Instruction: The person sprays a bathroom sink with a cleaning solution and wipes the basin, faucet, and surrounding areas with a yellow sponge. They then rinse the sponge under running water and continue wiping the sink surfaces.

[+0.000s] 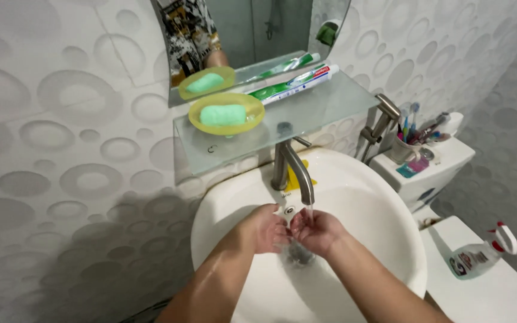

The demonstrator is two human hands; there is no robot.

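Observation:
My left hand (pixel 265 227) and my right hand (pixel 317 231) meet over the white round sink (pixel 384 203), under a thin stream of water from the steel tap (pixel 294 170). The fingers of both hands are loosely curled and touch each other; neither holds an object. The drain lies just below the hands, partly hidden by them.
A glass shelf (pixel 306 113) above the tap carries a yellow soap dish (pixel 226 113) with green soap and a toothpaste tube (pixel 294 84). A mirror hangs behind. To the right stand a toilet tank (pixel 426 170) with a cup of toothbrushes (pixel 405 146), a bidet sprayer (pixel 384 116) and a spray bottle (pixel 480 257).

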